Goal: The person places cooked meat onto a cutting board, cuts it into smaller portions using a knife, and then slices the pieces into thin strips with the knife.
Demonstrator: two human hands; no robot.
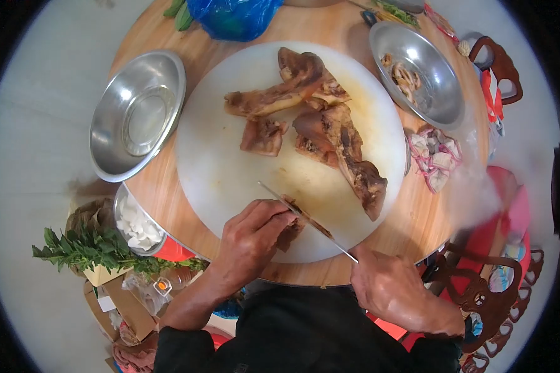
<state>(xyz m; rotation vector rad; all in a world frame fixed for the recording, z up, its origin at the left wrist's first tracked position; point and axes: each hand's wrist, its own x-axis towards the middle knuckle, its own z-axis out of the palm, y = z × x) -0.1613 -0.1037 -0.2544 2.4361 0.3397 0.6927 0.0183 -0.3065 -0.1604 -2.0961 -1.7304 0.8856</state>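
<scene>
My right hand (389,289) is closed round the handle of a knife (339,247), seen nearly edge-on as a thin line slanting up to the left. Its blade rests at a small brown piece of meat (289,236) near the front of the round white cutting board (218,180). Bent fingers of my left hand (252,233) press on that piece, right beside the blade. Farther back on the board lie larger brown slabs of meat with skin, a long one (280,93), a squarish one (262,138) and a folded one (348,149).
A metal basin (99,140) stands left of the board. Another bowl (445,93) at the right holds pale brown strips. Beside it lies a crumpled cloth (437,158). A blue plastic bag (233,18) sits at the back. Leafy greens (99,242) and a bowl of white pieces are lower left.
</scene>
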